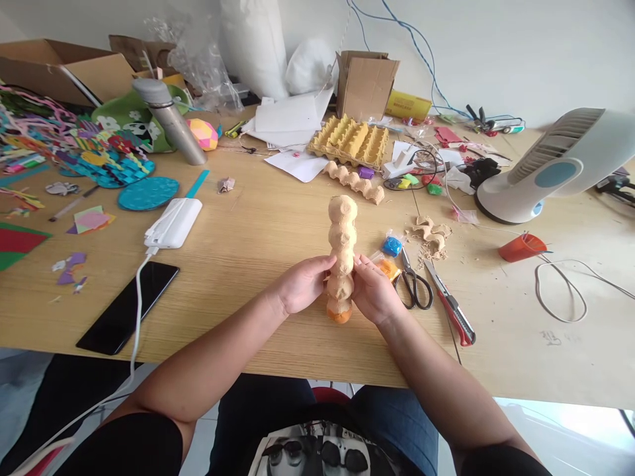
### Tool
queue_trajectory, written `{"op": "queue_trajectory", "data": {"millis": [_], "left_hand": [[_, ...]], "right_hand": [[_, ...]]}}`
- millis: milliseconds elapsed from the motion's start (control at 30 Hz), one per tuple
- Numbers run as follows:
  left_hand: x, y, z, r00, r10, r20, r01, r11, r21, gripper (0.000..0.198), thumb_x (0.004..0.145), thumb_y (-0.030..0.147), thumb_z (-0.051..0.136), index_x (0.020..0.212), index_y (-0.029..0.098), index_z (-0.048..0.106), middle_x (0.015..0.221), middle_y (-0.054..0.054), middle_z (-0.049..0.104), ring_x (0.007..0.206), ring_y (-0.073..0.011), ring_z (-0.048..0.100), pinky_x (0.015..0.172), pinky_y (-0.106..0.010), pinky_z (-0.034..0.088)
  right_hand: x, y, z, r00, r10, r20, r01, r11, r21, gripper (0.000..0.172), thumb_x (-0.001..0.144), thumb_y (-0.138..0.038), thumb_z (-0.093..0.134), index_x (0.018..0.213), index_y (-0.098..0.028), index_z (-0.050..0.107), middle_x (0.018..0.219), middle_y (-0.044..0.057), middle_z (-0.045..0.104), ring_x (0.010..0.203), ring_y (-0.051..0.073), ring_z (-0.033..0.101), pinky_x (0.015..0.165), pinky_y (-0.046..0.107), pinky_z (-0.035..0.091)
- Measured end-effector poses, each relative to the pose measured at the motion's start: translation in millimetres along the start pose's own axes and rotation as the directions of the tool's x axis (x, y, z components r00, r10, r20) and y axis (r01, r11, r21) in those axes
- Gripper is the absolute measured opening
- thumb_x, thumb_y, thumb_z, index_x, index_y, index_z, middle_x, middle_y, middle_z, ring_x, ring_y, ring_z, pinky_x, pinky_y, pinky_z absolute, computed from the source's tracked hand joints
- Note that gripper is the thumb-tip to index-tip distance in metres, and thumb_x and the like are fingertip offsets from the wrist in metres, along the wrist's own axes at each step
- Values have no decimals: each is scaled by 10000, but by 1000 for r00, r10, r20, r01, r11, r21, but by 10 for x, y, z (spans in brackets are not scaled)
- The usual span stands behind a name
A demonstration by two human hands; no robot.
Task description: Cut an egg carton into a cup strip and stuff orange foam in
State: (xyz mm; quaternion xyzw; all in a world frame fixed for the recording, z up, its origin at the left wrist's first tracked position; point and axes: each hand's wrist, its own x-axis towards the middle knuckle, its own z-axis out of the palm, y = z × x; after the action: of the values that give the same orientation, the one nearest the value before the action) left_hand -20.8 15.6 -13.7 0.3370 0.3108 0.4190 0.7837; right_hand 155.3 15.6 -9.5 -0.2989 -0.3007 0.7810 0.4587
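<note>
A tan strip of egg-carton cups (342,241) lies lengthwise over the wooden table in front of me, its near end cup covered in orange. My left hand (306,284) grips its left side, thumb on top near the middle. On the opposite side my right hand (374,289) holds the same strip, with the fingertips against its edge. Just right of my right hand are an orange clay packet (388,268), a blue clay packet (391,246) and black-handled scissors (414,284). A red box cutter (454,311) lies farther right.
Behind the strip are another carton strip (354,183) and a yellow egg tray (350,142). At the right stand a white fan (550,165) and an orange cup (522,247). A power bank (173,223), a phone (127,307) and a steel bottle (173,125) are on the left.
</note>
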Motion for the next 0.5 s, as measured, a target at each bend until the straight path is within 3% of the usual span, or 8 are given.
{"op": "queue_trajectory", "data": {"millis": [100, 333, 500], "left_hand": [[10, -31, -15, 999, 32, -6, -32, 999, 24, 338, 959, 520, 704, 943, 193, 789, 963, -90, 734, 933, -245, 627, 858, -364, 490], [23, -46, -43, 999, 38, -26, -38, 999, 12, 317, 938, 517, 734, 912, 206, 787, 903, -80, 712, 876, -242, 608, 819, -376, 491], [18, -38, -19, 1000, 23, -16, -23, 1000, 1, 342, 957, 528, 707, 1003, 201, 793, 1005, -104, 744, 1029, -283, 649, 893, -380, 522]], "right_hand": [[20, 17, -7, 1000, -2, -8, 2, 1000, 15, 267, 863, -436, 838, 911, -247, 657, 840, 12, 712, 883, 236, 699, 756, 354, 574], [24, 50, -14, 1000, 11, 1, -11, 1000, 27, 243, 869, -421, 821, 921, -249, 657, 876, 27, 729, 930, 254, 710, 763, 367, 592], [32, 54, -25, 1000, 21, 12, -22, 999, 45, 229, 880, -417, 810, 936, -245, 670, 885, 27, 723, 934, 252, 696, 776, 371, 589]]}}
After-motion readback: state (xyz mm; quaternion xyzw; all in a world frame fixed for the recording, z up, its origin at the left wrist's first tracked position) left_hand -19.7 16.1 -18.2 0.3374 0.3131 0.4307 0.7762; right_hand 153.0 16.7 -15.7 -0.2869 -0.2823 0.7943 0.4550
